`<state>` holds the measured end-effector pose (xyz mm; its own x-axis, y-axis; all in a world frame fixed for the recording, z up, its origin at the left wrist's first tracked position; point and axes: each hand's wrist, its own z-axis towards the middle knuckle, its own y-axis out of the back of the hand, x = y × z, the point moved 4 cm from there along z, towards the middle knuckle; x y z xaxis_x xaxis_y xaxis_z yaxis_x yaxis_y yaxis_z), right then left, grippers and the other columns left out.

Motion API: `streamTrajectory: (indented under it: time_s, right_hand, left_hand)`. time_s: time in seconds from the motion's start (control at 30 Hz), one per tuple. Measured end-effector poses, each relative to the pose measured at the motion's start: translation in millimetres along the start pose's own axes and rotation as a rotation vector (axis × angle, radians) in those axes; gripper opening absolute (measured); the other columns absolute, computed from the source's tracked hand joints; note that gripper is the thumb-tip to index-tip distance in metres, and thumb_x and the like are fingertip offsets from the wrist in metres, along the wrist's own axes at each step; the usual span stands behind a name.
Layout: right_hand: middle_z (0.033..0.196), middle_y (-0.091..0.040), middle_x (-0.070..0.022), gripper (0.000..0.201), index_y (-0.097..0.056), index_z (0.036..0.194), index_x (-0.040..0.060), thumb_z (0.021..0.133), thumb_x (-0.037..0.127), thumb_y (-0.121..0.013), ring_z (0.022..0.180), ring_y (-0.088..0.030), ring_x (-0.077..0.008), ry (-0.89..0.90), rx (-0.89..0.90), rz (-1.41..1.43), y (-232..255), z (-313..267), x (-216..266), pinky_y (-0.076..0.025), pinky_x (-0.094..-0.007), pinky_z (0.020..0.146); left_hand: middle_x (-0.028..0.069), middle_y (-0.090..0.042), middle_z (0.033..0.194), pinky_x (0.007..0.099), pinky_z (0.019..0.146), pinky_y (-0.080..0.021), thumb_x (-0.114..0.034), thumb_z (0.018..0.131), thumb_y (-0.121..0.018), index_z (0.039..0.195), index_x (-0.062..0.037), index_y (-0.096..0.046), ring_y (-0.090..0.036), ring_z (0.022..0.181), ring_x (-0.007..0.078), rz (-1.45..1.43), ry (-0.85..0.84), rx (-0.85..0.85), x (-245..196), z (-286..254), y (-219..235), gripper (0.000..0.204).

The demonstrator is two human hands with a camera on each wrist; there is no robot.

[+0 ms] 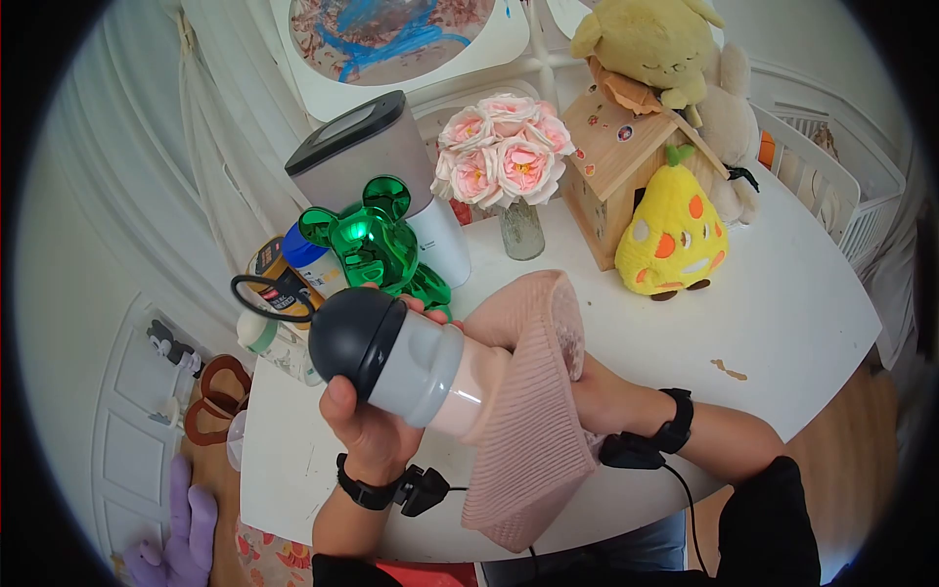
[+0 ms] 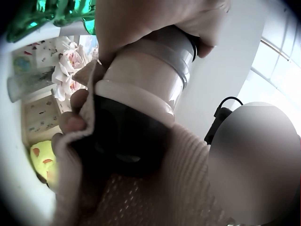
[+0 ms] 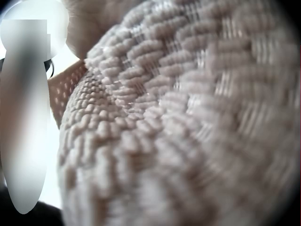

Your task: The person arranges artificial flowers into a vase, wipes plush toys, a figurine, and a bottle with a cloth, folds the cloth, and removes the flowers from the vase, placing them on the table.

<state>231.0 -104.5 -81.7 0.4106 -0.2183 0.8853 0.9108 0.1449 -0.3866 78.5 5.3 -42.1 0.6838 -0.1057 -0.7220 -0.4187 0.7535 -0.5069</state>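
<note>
My left hand (image 1: 377, 435) grips a bottle (image 1: 419, 377) with a black domed lid (image 1: 357, 338), a grey band and a pale pink body. The bottle lies tilted above the table, its loop strap (image 1: 269, 298) pointing left. Around its lower end wraps a ribbed pink cloth (image 1: 533, 411). My right hand (image 1: 604, 399) goes into the cloth, mostly hidden; in the left wrist view its fingertips (image 2: 75, 123) hold the cloth edge beside the bottle's black base (image 2: 131, 134). The cloth's bumpy weave (image 3: 178, 122) fills most of the right wrist view.
Behind the bottle on the white table (image 1: 782, 333) stand a shiny green bear figure (image 1: 377, 249), a grey-and-white container (image 1: 367, 157), several jars and a vase (image 1: 522, 233) of pink roses. A wooden house (image 1: 611, 166) and a yellow pear plush (image 1: 675, 235) stand further right.
</note>
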Motion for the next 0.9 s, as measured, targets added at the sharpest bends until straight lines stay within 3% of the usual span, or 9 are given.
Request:
streamTrajectory:
  time_s: [0.1,0.17,0.2,0.33,0.63,0.7,0.8,0.87,0.9]
  right_hand:
    - [0.137,-0.056,-0.0148,0.054,-0.044,0.144,-0.0010,0.100,0.024,-0.062,0.127,-0.055,-0.0219,0.058,-0.091,-0.297,-12,-3,14,-0.044,-0.0370,0.106]
    - [0.124,-0.062,-0.0175,0.037,-0.053,0.131,-0.0026,0.103,0.020,-0.055,0.115,-0.061,-0.0270,0.249,-0.157,-0.667,-22,-6,21,-0.047,-0.0388,0.098]
    - [0.118,-0.061,-0.0184,0.031,-0.057,0.123,-0.0017,0.103,0.021,-0.054,0.108,-0.061,-0.0320,0.181,-0.217,-0.519,-24,-7,13,-0.047,-0.0394,0.096]
    - [0.118,-0.060,-0.0191,0.033,-0.055,0.125,-0.0019,0.103,0.023,-0.055,0.112,-0.057,-0.0346,0.106,-0.186,-0.566,-26,-13,16,-0.045,-0.0412,0.099]
    - [0.144,-0.042,-0.0272,0.078,-0.027,0.152,-0.0080,0.098,0.037,-0.061,0.136,-0.042,-0.0384,0.415,-0.040,-0.688,-35,-15,37,-0.031,-0.0450,0.115]
    - [0.142,-0.045,-0.0250,0.081,-0.023,0.154,-0.0073,0.100,0.044,-0.057,0.137,-0.042,-0.0341,0.351,0.054,-0.602,-32,-14,37,-0.034,-0.0437,0.113]
    - [0.143,-0.047,-0.0199,0.083,-0.021,0.155,-0.0056,0.102,0.051,-0.051,0.138,-0.041,-0.0281,0.080,0.133,-0.152,-34,-15,40,-0.034,-0.0408,0.114]
    - [0.143,-0.047,-0.0182,0.084,-0.021,0.156,-0.0051,0.102,0.054,-0.049,0.138,-0.040,-0.0260,0.096,0.126,-0.116,-32,-13,39,-0.033,-0.0392,0.114]
    - [0.143,-0.048,-0.0165,0.085,-0.021,0.156,-0.0046,0.102,0.057,-0.047,0.138,-0.040,-0.0239,0.109,0.119,-0.079,-30,-11,37,-0.032,-0.0376,0.115]
  left_hand:
    - [0.0157,-0.056,0.128,0.0479,0.106,-0.047,-0.060,0.074,-0.077,0.144,-0.0067,-0.037,-0.057,0.122,0.0330,0.105,0.099,-0.087,8,-2,1,0.097]
    - [0.0129,-0.056,0.128,0.0393,0.104,-0.047,-0.039,0.072,-0.087,0.144,-0.0044,-0.037,-0.059,0.120,0.0253,0.292,0.113,-0.065,16,-8,-2,0.094]
    - [0.0115,-0.055,0.128,0.0366,0.103,-0.047,-0.024,0.071,-0.088,0.144,-0.0053,-0.035,-0.058,0.119,0.0224,0.388,0.096,0.020,19,-10,-2,0.092]
    - [0.0096,-0.051,0.130,0.0351,0.103,-0.045,-0.013,0.069,-0.086,0.144,-0.0100,-0.027,-0.055,0.120,0.0202,0.358,0.244,-0.009,28,-14,-11,0.096]
    - [0.0116,-0.044,0.137,0.0380,0.107,-0.038,-0.013,0.060,-0.091,0.138,-0.0104,-0.027,-0.049,0.125,0.0210,0.598,0.312,0.466,33,-27,-13,0.101]
    - [0.0130,-0.045,0.141,0.0398,0.112,-0.033,-0.017,0.060,-0.094,0.140,-0.0094,-0.028,-0.047,0.130,0.0233,0.775,0.369,0.625,37,-34,-16,0.103]
    - [0.0139,-0.045,0.141,0.0397,0.113,-0.032,-0.019,0.059,-0.095,0.140,-0.0083,-0.028,-0.045,0.133,0.0239,0.689,0.391,0.570,38,-39,-15,0.105]
    - [0.0139,-0.045,0.140,0.0394,0.113,-0.032,-0.018,0.058,-0.095,0.139,-0.0079,-0.028,-0.045,0.133,0.0238,0.642,0.388,0.554,41,-38,-14,0.106]
    - [0.0137,-0.047,0.137,0.0389,0.112,-0.035,-0.019,0.058,-0.095,0.139,-0.0075,-0.028,-0.047,0.131,0.0237,0.584,0.236,0.537,37,-34,-17,0.105]
